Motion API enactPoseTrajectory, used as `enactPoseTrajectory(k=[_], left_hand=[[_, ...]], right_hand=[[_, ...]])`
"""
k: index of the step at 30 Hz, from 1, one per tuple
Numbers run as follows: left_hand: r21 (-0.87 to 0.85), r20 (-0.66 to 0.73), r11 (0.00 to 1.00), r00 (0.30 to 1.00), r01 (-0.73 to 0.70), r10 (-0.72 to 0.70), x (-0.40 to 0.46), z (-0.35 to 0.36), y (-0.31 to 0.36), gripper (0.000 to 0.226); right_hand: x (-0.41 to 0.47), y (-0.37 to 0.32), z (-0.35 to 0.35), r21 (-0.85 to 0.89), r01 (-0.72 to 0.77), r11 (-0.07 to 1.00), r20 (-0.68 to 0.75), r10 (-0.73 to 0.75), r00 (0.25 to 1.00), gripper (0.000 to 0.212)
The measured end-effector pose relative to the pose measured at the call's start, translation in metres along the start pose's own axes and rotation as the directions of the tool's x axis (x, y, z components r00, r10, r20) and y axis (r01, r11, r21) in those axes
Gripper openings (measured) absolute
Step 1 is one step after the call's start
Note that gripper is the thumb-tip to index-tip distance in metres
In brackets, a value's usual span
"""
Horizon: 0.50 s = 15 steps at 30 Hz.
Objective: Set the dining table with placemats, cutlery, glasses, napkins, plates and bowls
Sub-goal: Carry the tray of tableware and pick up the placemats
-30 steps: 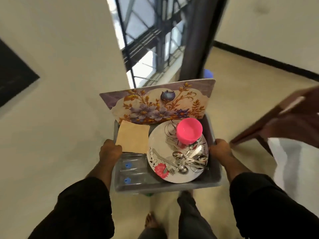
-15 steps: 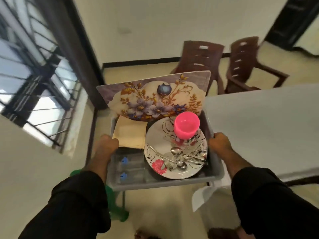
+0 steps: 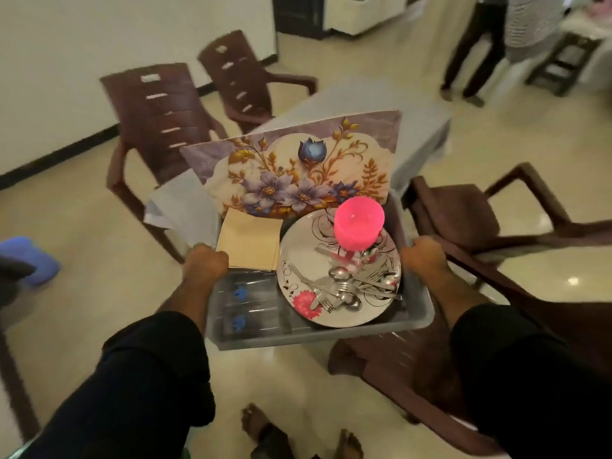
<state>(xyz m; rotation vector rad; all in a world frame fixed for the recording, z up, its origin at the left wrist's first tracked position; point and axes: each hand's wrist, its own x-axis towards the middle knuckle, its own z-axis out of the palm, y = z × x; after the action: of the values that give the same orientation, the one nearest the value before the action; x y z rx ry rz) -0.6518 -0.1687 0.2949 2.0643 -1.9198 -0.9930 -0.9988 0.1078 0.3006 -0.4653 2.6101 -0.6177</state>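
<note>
L hand & R hand clamped on grey bin side rims. I see risk: tilt slides pink cup, cutlery off plate; chair close.

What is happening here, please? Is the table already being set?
Not yet. A person is carrying a grey tub with both hands: the left hand grips its left rim and the right hand grips its right rim. Inside the tub a floral placemat stands on edge, with a beige napkin and a plate holding cutlery and a pink cup. The table, covered in grey cloth, is just ahead, with brown chairs around it.
</note>
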Motion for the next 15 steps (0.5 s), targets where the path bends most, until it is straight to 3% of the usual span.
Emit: enactPoseTrajectory(k=[8, 15], left_hand=[[0.17, 0.269, 0.954, 0.943, -0.246, 0.196, -0.057, 0.149, 0.113, 0.038], [0.258, 0.403, 0.88, 0.872, -0.4, 0.278, -0.099, 0.261, 0.16, 0.035]], right_hand=[[-0.025, 0.18, -0.076, 0.118, -0.34, 0.933, -0.091, 0.351, 0.932, 0.027], [-0.041, 0.29, -0.072, 0.21, -0.525, 0.825, -0.087, 0.55, 0.83, 0.017]])
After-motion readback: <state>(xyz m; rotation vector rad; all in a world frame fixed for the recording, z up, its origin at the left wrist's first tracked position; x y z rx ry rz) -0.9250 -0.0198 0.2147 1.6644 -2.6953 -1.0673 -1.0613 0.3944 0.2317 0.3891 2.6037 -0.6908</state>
